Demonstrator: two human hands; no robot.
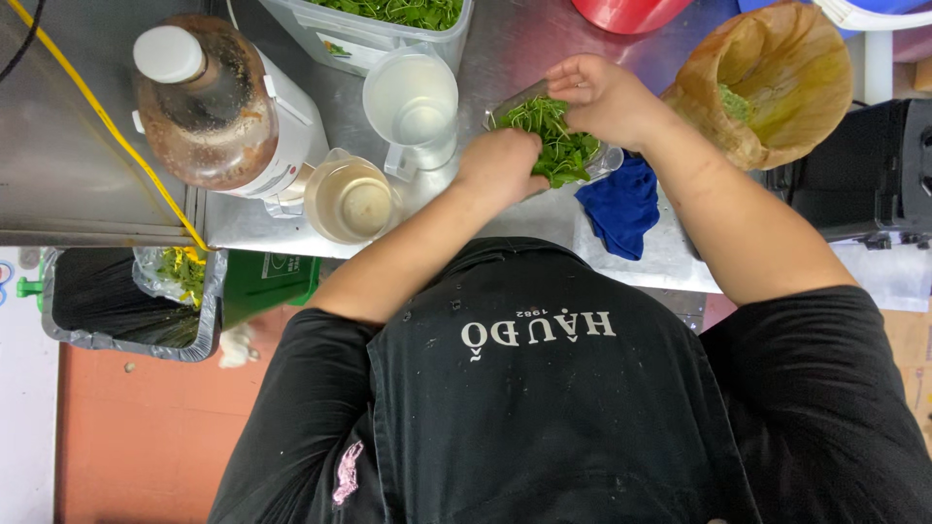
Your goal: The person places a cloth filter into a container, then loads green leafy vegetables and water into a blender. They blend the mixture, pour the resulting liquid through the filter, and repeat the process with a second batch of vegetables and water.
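A bunch of green leafy herbs (556, 146) lies in a small clear container (607, 163) on the steel counter (529, 44). My left hand (502, 165) is closed over the near left side of the herbs. My right hand (604, 95) grips the far right side of the same bunch. Both hands press on the greens from opposite sides. How deep the container is stays hidden under the leaves and fingers.
A clear empty jug (413, 102), a jug of pale liquid (349, 199) and a large brown bottle (209, 102) stand left. A tub of greens (383, 19) sits behind. A blue cloth (621, 209), a brown bag (777, 78) and a lined bin (116, 306) are nearby.
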